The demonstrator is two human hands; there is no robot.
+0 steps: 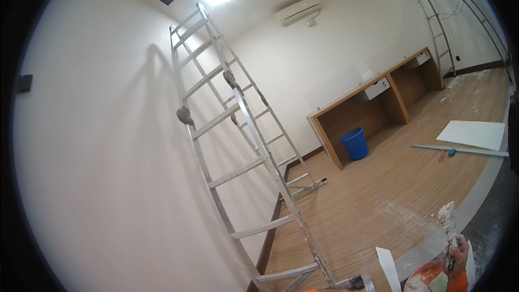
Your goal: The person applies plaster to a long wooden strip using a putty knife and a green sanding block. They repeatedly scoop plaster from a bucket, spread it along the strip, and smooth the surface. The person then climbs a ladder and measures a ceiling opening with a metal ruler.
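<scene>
My right hand (460, 254), at the lower right with an orange sleeve below it, is closed around a putty knife (450, 232). The knife points upward and its blade is caked with white plaster. Close beside the hand, an orange-red container (419, 280) smeared with white is cut off by the lower edge. A pale green piece (439, 282) shows at that container. My left hand does not show; only a sliver of orange appears at the bottom edge.
An aluminium stepladder (236, 172) stands near by, along the white wall. Beyond are a blue bin (354, 144), a wooden desk (399, 97) and more ladders (436, 27). A white board (471, 134) and a metal bar (459, 150) lie on the floor. A white strip (387, 268) is near the container.
</scene>
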